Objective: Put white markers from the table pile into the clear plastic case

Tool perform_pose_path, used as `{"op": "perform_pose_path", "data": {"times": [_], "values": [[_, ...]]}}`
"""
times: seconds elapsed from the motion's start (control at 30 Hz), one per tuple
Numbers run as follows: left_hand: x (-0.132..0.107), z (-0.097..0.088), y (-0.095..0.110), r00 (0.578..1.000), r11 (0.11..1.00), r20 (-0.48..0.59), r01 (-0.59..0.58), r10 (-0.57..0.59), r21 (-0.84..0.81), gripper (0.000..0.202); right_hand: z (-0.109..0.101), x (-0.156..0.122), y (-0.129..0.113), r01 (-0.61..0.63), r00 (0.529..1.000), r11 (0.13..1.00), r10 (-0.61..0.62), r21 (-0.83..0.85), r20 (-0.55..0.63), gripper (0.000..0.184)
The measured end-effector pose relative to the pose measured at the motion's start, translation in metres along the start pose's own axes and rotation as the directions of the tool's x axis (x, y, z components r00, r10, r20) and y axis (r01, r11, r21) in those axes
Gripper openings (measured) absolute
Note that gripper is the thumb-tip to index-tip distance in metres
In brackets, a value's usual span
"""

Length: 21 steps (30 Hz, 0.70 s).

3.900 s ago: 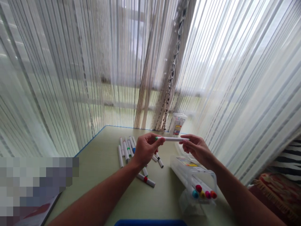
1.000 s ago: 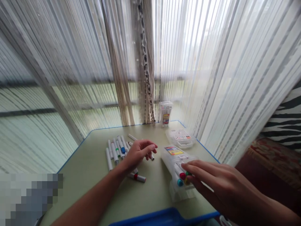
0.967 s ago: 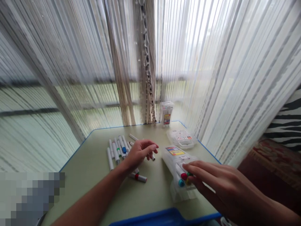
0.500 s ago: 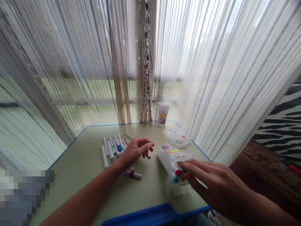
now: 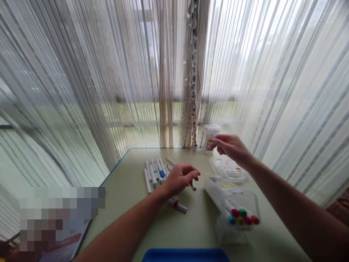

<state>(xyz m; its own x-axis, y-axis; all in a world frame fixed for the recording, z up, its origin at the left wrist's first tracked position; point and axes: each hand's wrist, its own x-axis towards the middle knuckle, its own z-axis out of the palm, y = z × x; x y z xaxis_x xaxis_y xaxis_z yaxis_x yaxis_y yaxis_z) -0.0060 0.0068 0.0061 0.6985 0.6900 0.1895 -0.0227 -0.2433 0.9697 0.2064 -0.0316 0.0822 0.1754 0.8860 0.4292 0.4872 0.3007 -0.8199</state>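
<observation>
My left hand point(image 5: 182, 178) hovers over the table with its fingers loosely bent and nothing visible in them. Below its fingertips, the dark end of a white marker point(image 5: 194, 187) shows; the hand hides the rest. To its left lie several white markers point(image 5: 154, 174) with green and blue bands, and another marker point(image 5: 181, 208) with a red band lies nearer me. My right hand point(image 5: 231, 147) is raised in front of an upright clear case point(image 5: 215, 128), fingers bent and slightly apart, with nothing visible in them. Below it, an open clear marker case point(image 5: 212, 193) holds several colour-tipped markers point(image 5: 242, 213).
Another clear case point(image 5: 218, 167) lies flat behind the open one. A blue tray point(image 5: 185, 254) sits at the front edge of the pale green table point(image 5: 122, 218). String curtains point(image 5: 141, 72) and a bead strand point(image 5: 193, 91) hang close behind the table.
My right hand has left the open case and moved up and back toward the upright case. My left hand keeps its place over the markers. The view has turned left.
</observation>
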Motion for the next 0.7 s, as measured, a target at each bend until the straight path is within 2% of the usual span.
{"op": "perform_pose_path", "data": {"times": [0.07,0.13,0.23,0.33,0.4,0.47,0.53,0.63,0.7], "values": [[0.001,-0.002,-0.002,1.000,1.000,-0.021,-0.016,0.016,0.020,0.026,0.016,0.014,0.026,-0.173,0.983,0.970,0.160,0.173,0.087,0.037],[0.002,-0.003,-0.005,0.998,0.997,-0.049,-0.026,0.030,0.079,0.025,0.028,0.015,0.046,-0.235,0.967,0.948,0.206,0.214,0.150,0.038],[0.003,-0.005,-0.005,0.994,0.971,-0.083,-0.056,0.077,0.233,0.026,0.036,0.003,0.060,-0.238,0.943,0.955,0.185,0.175,0.276,0.036],[0.004,-0.015,0.003,0.982,0.891,-0.135,-0.059,0.133,0.451,0.029,0.035,-0.009,0.060,-0.193,0.938,0.972,0.142,0.137,0.316,0.036],[0.004,-0.031,0.011,0.961,0.767,-0.229,0.028,0.156,0.640,0.028,0.035,-0.014,0.057,-0.147,0.950,0.985,0.116,0.088,0.289,0.034],[0.005,-0.052,0.017,0.900,0.582,-0.400,0.235,0.171,0.779,0.026,0.036,-0.016,0.056,-0.089,0.965,0.996,0.078,0.032,0.251,0.032],[0.006,-0.074,0.019,0.857,0.406,-0.514,0.456,0.039,0.792,0.025,0.037,-0.017,0.057,-0.042,0.974,0.999,0.042,-0.005,0.223,0.031],[0.006,-0.099,0.014,0.837,0.320,-0.542,0.535,-0.075,0.782,0.024,0.038,-0.017,0.059,-0.014,0.979,0.999,0.020,-0.030,0.203,0.029],[0.006,-0.108,0.008,0.835,0.286,-0.534,0.548,-0.132,0.786,0.026,0.037,-0.017,0.060,-0.005,0.980,0.999,0.013,-0.042,0.197,0.028]]}}
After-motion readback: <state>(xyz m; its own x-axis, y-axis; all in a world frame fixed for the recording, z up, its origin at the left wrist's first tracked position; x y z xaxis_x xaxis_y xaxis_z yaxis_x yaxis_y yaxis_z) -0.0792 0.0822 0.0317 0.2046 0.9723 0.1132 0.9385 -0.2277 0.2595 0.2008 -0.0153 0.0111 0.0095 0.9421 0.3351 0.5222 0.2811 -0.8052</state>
